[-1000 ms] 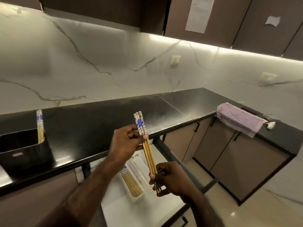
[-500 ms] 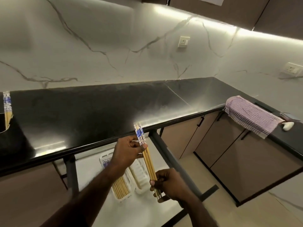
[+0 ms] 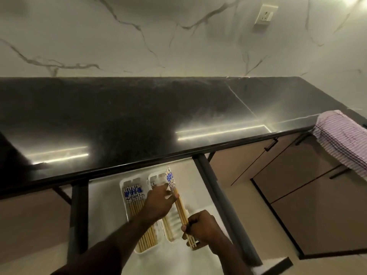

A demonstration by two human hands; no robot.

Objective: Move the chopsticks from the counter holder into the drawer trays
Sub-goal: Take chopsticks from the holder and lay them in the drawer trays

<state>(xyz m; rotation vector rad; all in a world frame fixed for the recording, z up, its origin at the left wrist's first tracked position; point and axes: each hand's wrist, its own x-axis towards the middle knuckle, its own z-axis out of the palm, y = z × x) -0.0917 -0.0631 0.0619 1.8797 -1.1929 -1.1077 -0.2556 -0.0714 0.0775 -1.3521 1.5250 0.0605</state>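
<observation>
A bundle of chopsticks [image 3: 179, 203] is held over the open drawer [image 3: 200, 195], pinched near the blue-patterned tops by the left hand [image 3: 158, 203] and gripped at the lower ends by the right hand [image 3: 202, 227]. Below it, the left tray [image 3: 124, 195] is seen filled w/ more chopsticks, the right tray [image 3: 154, 178] partly hidden by hands. The black table [image 3: 139, 116] is shown above, w/ a striped cloth [image 3: 343, 137] draped at its right edge and a marble wall w/ a socket [image 3: 265, 15] behind.

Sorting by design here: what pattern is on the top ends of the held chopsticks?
Blue-and-white floral print on the chopsticks, plain wood below; head view.
</observation>
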